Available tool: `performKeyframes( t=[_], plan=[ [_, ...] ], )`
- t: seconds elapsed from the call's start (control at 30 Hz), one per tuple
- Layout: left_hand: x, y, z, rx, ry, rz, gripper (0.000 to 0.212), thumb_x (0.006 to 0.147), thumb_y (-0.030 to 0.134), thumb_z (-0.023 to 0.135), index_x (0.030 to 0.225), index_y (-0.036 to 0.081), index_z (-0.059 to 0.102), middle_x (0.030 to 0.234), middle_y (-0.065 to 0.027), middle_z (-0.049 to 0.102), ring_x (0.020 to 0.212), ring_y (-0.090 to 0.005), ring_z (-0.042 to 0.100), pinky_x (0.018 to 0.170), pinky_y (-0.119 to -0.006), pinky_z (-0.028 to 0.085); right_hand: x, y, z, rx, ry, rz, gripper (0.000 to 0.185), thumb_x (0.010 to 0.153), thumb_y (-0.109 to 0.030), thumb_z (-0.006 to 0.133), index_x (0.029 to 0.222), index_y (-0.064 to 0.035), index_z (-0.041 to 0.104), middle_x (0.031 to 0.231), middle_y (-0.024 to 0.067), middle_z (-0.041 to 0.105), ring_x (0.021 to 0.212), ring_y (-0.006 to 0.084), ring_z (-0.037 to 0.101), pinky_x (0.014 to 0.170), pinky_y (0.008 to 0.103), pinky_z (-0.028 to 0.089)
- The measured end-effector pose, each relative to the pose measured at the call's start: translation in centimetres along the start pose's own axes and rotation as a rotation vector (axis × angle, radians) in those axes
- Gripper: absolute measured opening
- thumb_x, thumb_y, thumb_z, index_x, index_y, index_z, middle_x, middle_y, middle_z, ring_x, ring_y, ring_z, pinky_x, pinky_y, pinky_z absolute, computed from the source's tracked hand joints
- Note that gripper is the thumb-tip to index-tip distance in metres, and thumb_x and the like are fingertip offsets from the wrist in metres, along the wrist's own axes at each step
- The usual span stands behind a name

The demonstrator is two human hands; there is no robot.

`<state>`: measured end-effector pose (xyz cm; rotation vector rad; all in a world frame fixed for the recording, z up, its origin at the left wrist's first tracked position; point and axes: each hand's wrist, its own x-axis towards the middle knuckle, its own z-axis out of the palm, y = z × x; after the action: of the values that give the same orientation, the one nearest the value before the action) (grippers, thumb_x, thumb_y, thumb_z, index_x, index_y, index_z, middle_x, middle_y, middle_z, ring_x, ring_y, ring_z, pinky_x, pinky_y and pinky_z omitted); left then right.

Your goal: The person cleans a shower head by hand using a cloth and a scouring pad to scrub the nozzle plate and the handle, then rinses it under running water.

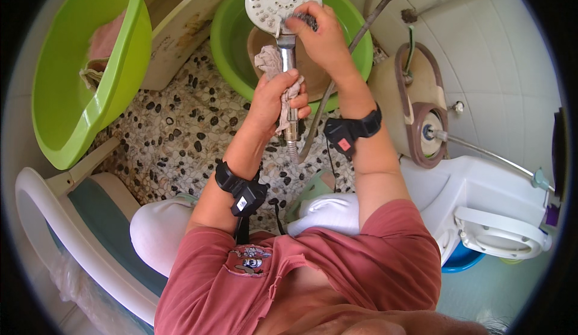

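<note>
My left hand (pixel 281 98) is closed around the chrome handle of a shower head (pixel 288 57), with a crumpled pale pink cloth (pixel 270 60) pressed against the handle. The round white spray face is turned up towards me. At its lower right edge, my right hand (pixel 316 30) pinches a grey scouring pad, probably of wire mesh (pixel 308 20), mostly hidden by the fingers. Behind the shower head sits a green basin (pixel 230 71) with a brownish round thing in it. From the handle's lower end, a shower hose (pixel 319 113) loops up to the right.
A lime green tub (pixel 54 95) holding cloths leans at upper left. Below it stands a white and teal folding bathtub (pixel 90 253). At right are a beige and brown mop bucket (pixel 384 82) and a white plastic unit (pixel 451 181) with a lidded opening. The floor (pixel 167 123) is pebbled.
</note>
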<state>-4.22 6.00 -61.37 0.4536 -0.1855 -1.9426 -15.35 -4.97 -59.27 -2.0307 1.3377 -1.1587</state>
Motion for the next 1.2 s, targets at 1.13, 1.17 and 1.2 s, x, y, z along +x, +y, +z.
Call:
performKeyframes(
  t=[1.13, 1.17, 1.2],
  plan=[
    [0.3, 0.3, -1.2, 0.014, -0.016, 0.041, 0.025, 0.089, 0.021, 0.049, 0.079, -0.002, 0.051, 0.06, -0.0036, 0.044, 0.048, -0.0112, 0.041, 0.044, -0.029, 0.038, 0.4, -2.9, -3.1, 0.162, -0.286, 0.413, 0.029, 0.074, -0.021, 0.068, 0.095, -0.0034, 0.06, 0.077, 0.0127, 0.064, 0.062, 0.0233, 0.063, 0.057, 0.0308, 0.047],
    [0.4, 0.2, -1.4, -0.029, -0.005, 0.03, 0.022, 0.089, 0.018, 0.05, 0.079, -0.002, 0.049, 0.062, -0.0051, 0.046, 0.047, -0.0119, 0.042, 0.043, -0.03, 0.039, 0.4, -2.8, -3.2, 0.161, -0.286, 0.412, 0.029, 0.074, -0.021, 0.068, 0.095, -0.0034, 0.06, 0.077, 0.0127, 0.064, 0.062, 0.0233, 0.063, 0.057, 0.0308, 0.047],
    [0.4, 0.1, -1.5, -0.071, 0.006, 0.017, 0.019, 0.088, 0.016, 0.051, 0.079, -0.001, 0.048, 0.063, -0.0066, 0.047, 0.047, -0.0127, 0.043, 0.042, -0.031, 0.04, 0.3, -2.5, -3.2, 0.087, -0.246, 0.349, 0.029, 0.075, -0.023, 0.068, 0.095, -0.0036, 0.06, 0.078, 0.012, 0.065, 0.065, 0.0221, 0.063, 0.058, 0.0309, 0.047]
  ],
)
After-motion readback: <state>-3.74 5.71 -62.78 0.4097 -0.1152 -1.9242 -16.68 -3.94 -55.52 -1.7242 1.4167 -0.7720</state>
